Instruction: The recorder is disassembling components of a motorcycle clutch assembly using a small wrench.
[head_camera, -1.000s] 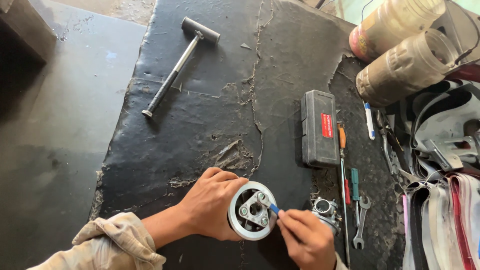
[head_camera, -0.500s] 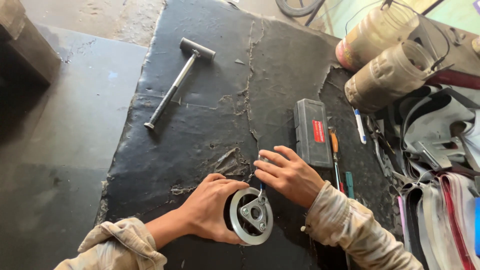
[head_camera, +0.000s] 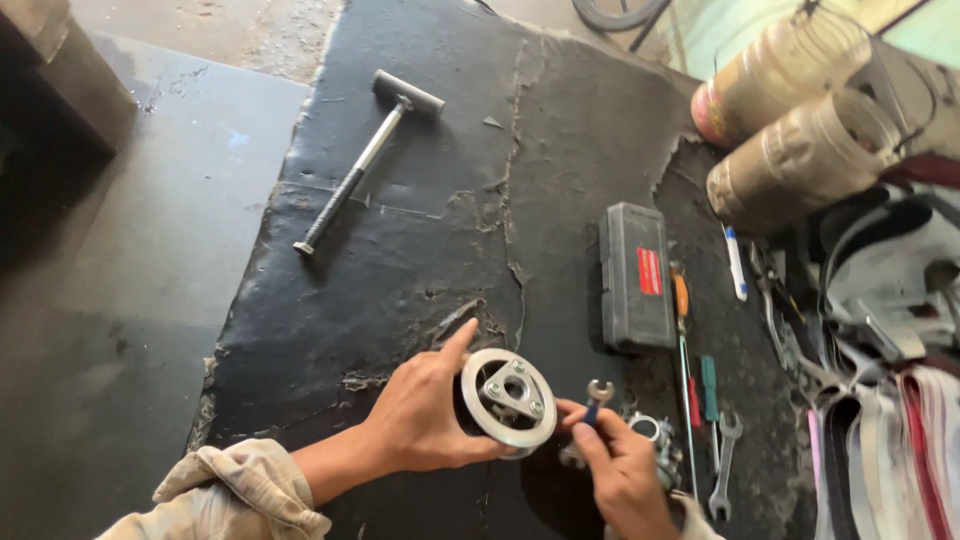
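A hammer (head_camera: 362, 160) lies near the far left corner of the black mat (head_camera: 420, 250). At the near edge my left hand (head_camera: 425, 420) grasps a round metal disc (head_camera: 508, 398), held on edge. Just beside it my right hand (head_camera: 620, 470) pinches a small open-ended wrench (head_camera: 592, 405). Further right lies a grey case (head_camera: 634, 275).

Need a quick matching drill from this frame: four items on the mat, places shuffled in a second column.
1. round silver metal pulley disc
2. long steel T-handle tool
3. dark grey plastic tool case
4. small open-end wrench with blue handle

A. far left of the black mat
B. in the right hand
C. in the left hand
D. lying flat, mid-right of the mat

Pairs: 1-C, 2-A, 3-D, 4-B
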